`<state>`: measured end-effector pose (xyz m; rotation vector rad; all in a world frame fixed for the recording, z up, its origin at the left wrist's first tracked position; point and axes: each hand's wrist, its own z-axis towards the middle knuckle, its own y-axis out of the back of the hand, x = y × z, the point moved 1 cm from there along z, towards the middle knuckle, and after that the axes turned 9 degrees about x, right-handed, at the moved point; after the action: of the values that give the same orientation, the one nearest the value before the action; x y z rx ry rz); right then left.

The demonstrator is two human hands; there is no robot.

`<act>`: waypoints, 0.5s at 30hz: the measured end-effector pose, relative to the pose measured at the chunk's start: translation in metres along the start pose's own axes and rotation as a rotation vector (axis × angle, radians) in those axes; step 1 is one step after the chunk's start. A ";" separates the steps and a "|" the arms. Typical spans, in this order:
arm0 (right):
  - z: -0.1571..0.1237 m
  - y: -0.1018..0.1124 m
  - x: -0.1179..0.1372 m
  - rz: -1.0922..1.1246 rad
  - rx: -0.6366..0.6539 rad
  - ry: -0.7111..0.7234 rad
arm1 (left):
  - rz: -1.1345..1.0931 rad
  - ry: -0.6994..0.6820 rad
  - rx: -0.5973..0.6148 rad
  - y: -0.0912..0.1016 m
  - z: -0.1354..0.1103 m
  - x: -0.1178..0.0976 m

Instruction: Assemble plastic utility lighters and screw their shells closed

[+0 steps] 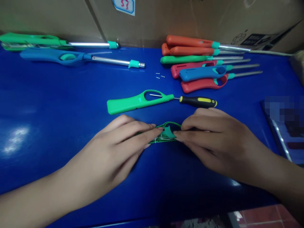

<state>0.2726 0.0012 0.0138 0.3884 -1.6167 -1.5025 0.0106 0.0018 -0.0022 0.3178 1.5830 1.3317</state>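
Observation:
An opened green lighter half-shell lies low over the table, its inner side up, with thin wires showing inside. My left hand is closed over its left part, fingertips pressing in near the teal trigger. At the other end, my right hand pinches the shell, fingertips touching the trigger's right edge. Both ends of the shell are hidden under my fingers. Just beyond lies the other green casing half, outer side up. A black and yellow screwdriver rests with its shaft under the casing's tip.
Several small screws lie on the blue table. Long-necked lighters in orange, green, red and blue are grouped at back right. A blue lighter and an opened green one lie back left. Cardboard boxes stand behind.

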 end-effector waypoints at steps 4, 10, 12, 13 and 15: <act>0.002 0.001 -0.002 0.173 -0.009 -0.034 | 0.042 -0.014 0.055 -0.001 0.001 -0.002; 0.003 0.006 0.000 0.252 -0.025 -0.122 | 0.141 -0.021 0.089 -0.003 -0.002 -0.004; 0.004 0.005 0.000 0.247 -0.011 -0.140 | 0.172 -0.021 0.097 -0.003 -0.003 -0.004; 0.004 0.004 0.000 0.249 -0.005 -0.150 | 0.184 -0.022 0.100 -0.003 -0.004 -0.004; 0.005 0.001 -0.001 0.260 -0.006 -0.179 | 0.200 -0.025 0.103 -0.003 -0.003 -0.005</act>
<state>0.2698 0.0050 0.0148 0.0371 -1.7268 -1.3727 0.0115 -0.0048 -0.0026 0.5661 1.6355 1.3931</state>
